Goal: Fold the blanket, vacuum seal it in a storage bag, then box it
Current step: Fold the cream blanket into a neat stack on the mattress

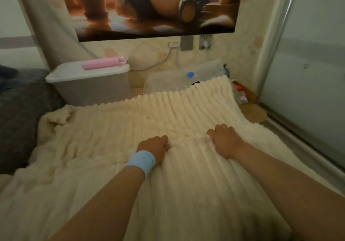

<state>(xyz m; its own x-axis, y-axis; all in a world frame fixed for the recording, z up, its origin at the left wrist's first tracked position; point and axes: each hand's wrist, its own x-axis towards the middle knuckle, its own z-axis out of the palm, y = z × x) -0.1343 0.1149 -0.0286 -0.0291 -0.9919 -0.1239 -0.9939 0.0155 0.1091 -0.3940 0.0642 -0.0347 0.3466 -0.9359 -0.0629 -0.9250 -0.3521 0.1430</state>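
Note:
A cream ribbed blanket (115, 147) lies spread across the floor in front of me, its far edge raised in a ridge. My left hand (155, 147), with a light blue wristband, has its fingers curled into the fabric near the middle. My right hand (225, 140) sits a little to the right, fingers bent and digging into the same bunched fold. A clear vacuum storage bag (179, 81) with a blue valve lies beyond the blanket's far edge. A grey storage box (93, 89) with a white lid stands at the back left.
A pink pump-like tube (103, 63) rests on the box lid. A dark grey cushion or sofa (20, 113) borders the left. A sliding door (308, 72) runs along the right. A poster and wall sockets (205, 42) hang on the far wall, with small clutter (240, 93) in the corner.

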